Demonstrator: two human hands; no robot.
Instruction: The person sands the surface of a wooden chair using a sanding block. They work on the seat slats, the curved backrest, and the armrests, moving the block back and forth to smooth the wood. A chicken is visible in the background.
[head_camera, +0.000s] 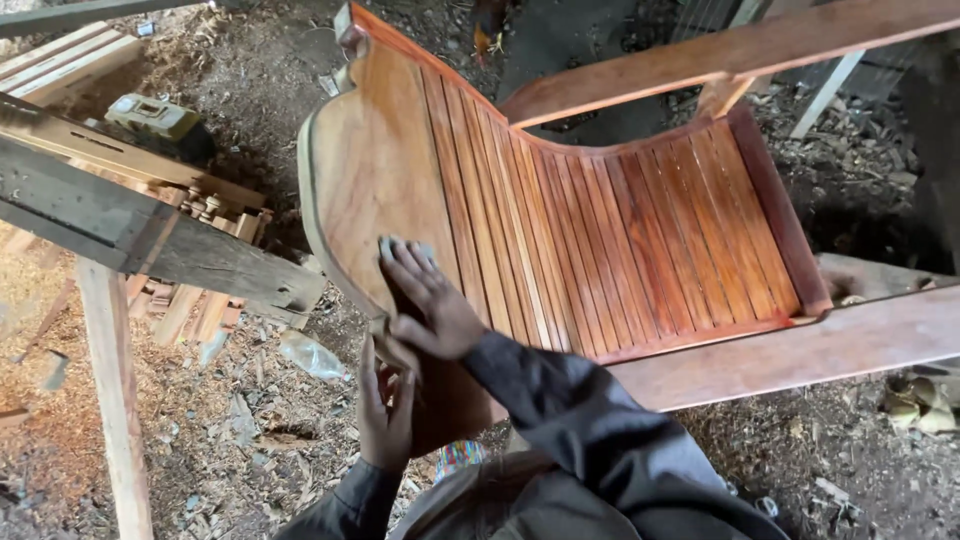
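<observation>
A reddish-brown wooden chair (600, 230) with a slatted, curved seat and back lies tilted in front of me. My right hand (425, 300) presses a small grey pad (400, 247), seemingly sandpaper, flat against the chair's smooth top panel (365, 170). My left hand (385, 410) grips the panel's near edge from below, fingers wrapped around the wood. Both arms wear dark sleeves.
A rough wooden workbench (130, 225) with planks and a green power tool (155, 115) stands at the left. Sawdust, wood scraps and a plastic bottle (310, 355) cover the dirt floor. The chair's armrests (800, 345) stretch to the right.
</observation>
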